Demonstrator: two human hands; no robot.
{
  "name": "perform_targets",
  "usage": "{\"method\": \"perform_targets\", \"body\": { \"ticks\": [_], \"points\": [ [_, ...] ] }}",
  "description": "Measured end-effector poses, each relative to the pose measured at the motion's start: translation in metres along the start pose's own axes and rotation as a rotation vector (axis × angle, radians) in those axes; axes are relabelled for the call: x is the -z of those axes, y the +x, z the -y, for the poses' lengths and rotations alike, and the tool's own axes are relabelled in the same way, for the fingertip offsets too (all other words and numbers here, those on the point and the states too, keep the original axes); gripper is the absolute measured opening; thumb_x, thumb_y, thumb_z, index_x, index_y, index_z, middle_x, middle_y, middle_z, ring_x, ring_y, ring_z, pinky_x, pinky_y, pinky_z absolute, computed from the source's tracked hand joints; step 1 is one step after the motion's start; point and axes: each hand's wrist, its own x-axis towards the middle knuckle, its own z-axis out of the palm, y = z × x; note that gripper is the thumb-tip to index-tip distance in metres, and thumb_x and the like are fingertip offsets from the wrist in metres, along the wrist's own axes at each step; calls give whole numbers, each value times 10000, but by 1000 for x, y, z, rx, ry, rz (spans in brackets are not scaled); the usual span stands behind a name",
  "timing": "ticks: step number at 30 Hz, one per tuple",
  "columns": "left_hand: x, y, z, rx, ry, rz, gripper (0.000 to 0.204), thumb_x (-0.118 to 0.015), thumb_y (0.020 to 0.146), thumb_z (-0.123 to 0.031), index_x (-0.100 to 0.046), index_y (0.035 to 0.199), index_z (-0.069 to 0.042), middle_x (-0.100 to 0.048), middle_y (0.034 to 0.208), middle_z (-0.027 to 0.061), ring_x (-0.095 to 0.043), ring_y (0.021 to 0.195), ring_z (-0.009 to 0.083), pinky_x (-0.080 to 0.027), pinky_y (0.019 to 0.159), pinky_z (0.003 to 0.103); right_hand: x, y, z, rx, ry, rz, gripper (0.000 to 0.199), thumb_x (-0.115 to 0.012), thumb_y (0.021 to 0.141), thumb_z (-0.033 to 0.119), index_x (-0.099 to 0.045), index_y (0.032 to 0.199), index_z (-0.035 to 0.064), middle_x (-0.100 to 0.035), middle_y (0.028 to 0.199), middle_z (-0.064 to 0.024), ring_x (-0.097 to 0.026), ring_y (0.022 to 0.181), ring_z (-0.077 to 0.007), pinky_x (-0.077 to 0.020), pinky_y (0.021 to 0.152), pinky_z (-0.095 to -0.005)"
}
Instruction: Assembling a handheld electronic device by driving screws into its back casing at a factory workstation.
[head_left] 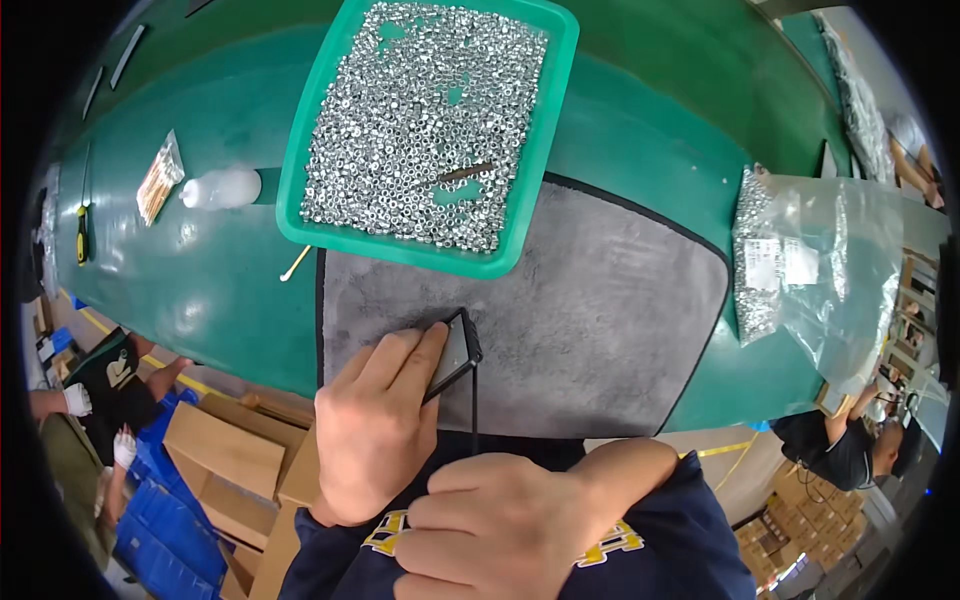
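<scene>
1. Gripping a flat, silver-faced, black-edged rectangular device (455, 357) in the left hand (375, 420), with fingers across its face.
2. Holding it over the near left part of a grey plush mat (610, 290); cannot tell whether touching.
3. Curling the fingers of the right hand (500, 530) nearer the body; cannot tell whether gripping the black cord (475, 410) running down from the device.
4. Facing a green plastic tray (556, 100) of small shiny metal nuts (420, 130), set over the mat's far left corner, with a thin brown strip (467, 173) on top.
5. Having, leftward on the green tabletop (230, 290), a yellow-and-black screwdriver (82, 238), a packet of thin sticks (160, 180) and a whitish bottle (228, 188).
6. Having, just right of the mat, a clear plastic bag (850, 270) partly filled with small metal pieces (752, 305).
</scene>
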Motion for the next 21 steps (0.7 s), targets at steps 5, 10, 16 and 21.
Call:
{"method": "perform_targets", "body": {
  "ticks": [5, 10, 16, 21],
  "points": [
    [3, 2, 1, 7, -6, 58, 590, -683, 647, 18, -673, 1233, -50, -650, 1106, 43, -605, 768, 246, -501, 670, 336, 11, -4, -9, -6, 118, 254, 270, -640, 860, 214, -484, 655, 133, -428, 670, -15, -427, 560, -198, -339, 516, -313],
    [6, 2, 4, 34, -17, 104, 602, -690, 643, 10, -673, 1241, -60, -649, 1104, 50, -602, 765, 249, -500, 673, 330, 9, -7, -10, -21, 143, 275, 278, -639, 870, 216, -469, 667, 129, -423, 684, -12, -430, 570, -192, -344, 525, -309],
    [5, 0, 4, 36, -21, 99, 629, -691, 635, 14, -670, 1258, -69, -646, 1115, 54, -597, 769, 247, -498, 679, 329, 13, -5, -14, 27, 137, 271, 268, -627, 877, 206, -456, 687, 128, -426, 695, -19, -435, 577, -196, -351, 526, -311],
    [5, -1, 4, 41, -29, 99, 639, -687, 632, 16, -668, 1266, -70, -644, 1124, 55, -592, 768, 246, -498, 685, 328, 12, -6, -13, 15, 163, 318, 250, -617, 880, 201, -455, 705, 127, -432, 701, -23, -441, 586, -201, -360, 533, -314]
  ]
}}
